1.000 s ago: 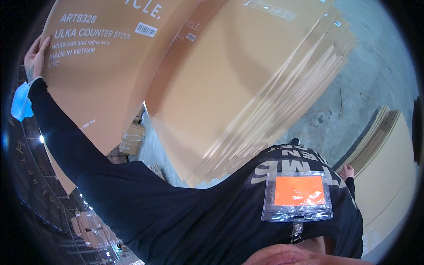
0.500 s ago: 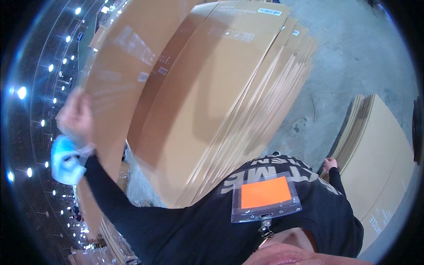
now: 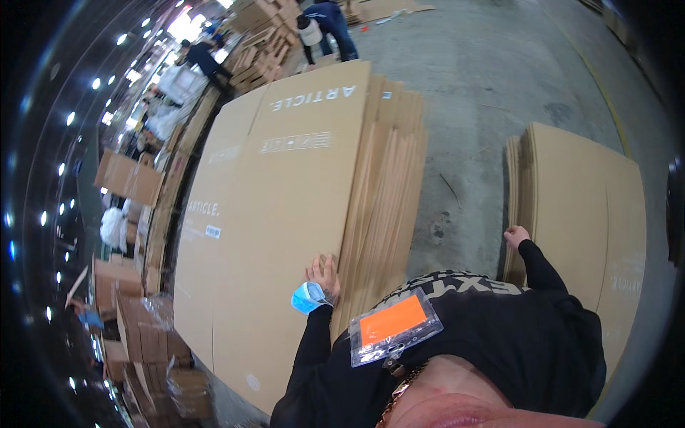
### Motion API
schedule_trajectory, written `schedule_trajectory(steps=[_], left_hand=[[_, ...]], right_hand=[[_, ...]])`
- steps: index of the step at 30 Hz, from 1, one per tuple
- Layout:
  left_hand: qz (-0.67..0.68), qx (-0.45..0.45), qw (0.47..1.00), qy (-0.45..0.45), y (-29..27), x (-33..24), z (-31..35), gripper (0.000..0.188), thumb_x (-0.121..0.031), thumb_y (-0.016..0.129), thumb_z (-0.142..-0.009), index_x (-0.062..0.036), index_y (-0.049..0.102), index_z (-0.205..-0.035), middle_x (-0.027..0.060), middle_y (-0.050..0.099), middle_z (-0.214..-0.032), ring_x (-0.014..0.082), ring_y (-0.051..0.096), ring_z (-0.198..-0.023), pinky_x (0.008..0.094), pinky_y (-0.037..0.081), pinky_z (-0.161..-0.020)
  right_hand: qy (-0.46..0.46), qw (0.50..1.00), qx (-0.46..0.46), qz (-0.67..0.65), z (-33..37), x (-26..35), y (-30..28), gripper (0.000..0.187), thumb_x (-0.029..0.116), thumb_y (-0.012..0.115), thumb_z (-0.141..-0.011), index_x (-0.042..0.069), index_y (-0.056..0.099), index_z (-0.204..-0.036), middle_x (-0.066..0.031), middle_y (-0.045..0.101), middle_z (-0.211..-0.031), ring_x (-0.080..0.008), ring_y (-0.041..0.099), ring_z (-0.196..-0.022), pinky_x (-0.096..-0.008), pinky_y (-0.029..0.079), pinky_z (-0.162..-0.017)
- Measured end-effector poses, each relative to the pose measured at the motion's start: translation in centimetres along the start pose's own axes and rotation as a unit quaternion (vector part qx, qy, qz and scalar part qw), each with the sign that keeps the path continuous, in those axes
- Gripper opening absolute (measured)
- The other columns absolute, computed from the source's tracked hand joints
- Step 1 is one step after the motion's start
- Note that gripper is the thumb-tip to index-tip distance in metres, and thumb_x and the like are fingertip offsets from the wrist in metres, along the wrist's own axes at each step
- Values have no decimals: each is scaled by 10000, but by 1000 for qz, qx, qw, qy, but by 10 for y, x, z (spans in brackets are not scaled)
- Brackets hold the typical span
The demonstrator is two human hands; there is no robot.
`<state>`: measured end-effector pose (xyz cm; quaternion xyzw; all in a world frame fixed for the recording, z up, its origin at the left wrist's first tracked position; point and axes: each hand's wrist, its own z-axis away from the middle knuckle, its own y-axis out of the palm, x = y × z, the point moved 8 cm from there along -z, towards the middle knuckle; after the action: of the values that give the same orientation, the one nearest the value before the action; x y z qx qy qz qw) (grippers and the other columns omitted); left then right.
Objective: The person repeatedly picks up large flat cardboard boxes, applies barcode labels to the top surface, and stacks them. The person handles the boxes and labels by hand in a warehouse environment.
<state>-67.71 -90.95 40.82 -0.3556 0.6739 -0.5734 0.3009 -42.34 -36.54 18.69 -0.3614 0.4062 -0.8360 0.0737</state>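
Observation:
A large stack of flattened cardboard boxes (image 3: 285, 192) spreads before me, its layered edges showing along the right side. My left hand (image 3: 322, 277) rests on the top box near that edge, fingers laid out on the board. Round my left wrist hangs a blue face mask (image 3: 308, 297). Off to the right stands a second stack of flattened boxes (image 3: 571, 207). There my right hand (image 3: 515, 236) is at the near-left edge, its fingers curled around the board; the fingertips are partly hidden.
Bare concrete floor (image 3: 457, 157) runs between the two stacks. Beyond the large stack a person in dark clothes (image 3: 332, 28) bends over; another person (image 3: 202, 60) stands further left. Cardboard cartons (image 3: 146, 321) and plastic-wrapped goods (image 3: 178, 84) line the left side.
The cardboard panel my left hand held raised at the left now lies flat on the large stack. That hand has moved right onto the board. My right hand stays at the other stack's edge.

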Motion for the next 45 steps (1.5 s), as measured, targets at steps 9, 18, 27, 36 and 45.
schedule_trajectory(steps=[9, 18, 27, 36, 45], left_hand=[[-4, 28, 996, 82, 12, -20, -43, 646, -187, 673, -793, -17, 471, -1383, 241, 496, -1387, 424, 435, -1296, 479, 340, -1115], [-89, 0, 969, 233, 22, -138, -80, 574, -307, 756, -728, -37, 606, -1212, 256, 599, -1170, 398, 554, -1119, 469, 415, -993], [50, 304, 845, 437, 89, -403, -90, 446, -329, 761, -726, -45, 660, -1055, 224, 629, -992, 370, 594, -957, 462, 452, -879], [17, 356, 703, 616, 109, -657, -97, 350, -351, 766, -724, -52, 714, -898, 193, 659, -814, 342, 635, -795, 455, 488, -765], [11, 397, 460, 794, 175, -919, 24, 327, -322, 666, -834, -2, 722, -799, 196, 689, -720, 296, 663, -663, 401, 505, -657]], right_hand=[[121, 991, -49, 11, 118, -88, -11, 363, 343, 616, -804, 39, 723, -971, -188, 704, -975, -342, 668, -942, -428, 529, -846], [364, 919, -49, -141, 306, -235, 81, 338, 326, 623, -761, 80, 748, -955, -188, 711, -969, -346, 675, -937, -434, 533, -856], [475, 853, -78, -203, 364, -358, 83, 308, 219, 593, -763, 29, 731, -962, -216, 704, -985, -361, 690, -900, -452, 540, -805], [390, 696, -412, -440, 329, -302, 45, 376, 356, 584, -801, 63, 718, -993, -197, 699, -988, -350, 670, -945, -438, 525, -840], [811, 158, -334, -454, 510, -129, 316, 358, 355, 566, -835, 62, 720, -969, -193, 701, -952, -378, 663, -945, -468, 525, -819]])
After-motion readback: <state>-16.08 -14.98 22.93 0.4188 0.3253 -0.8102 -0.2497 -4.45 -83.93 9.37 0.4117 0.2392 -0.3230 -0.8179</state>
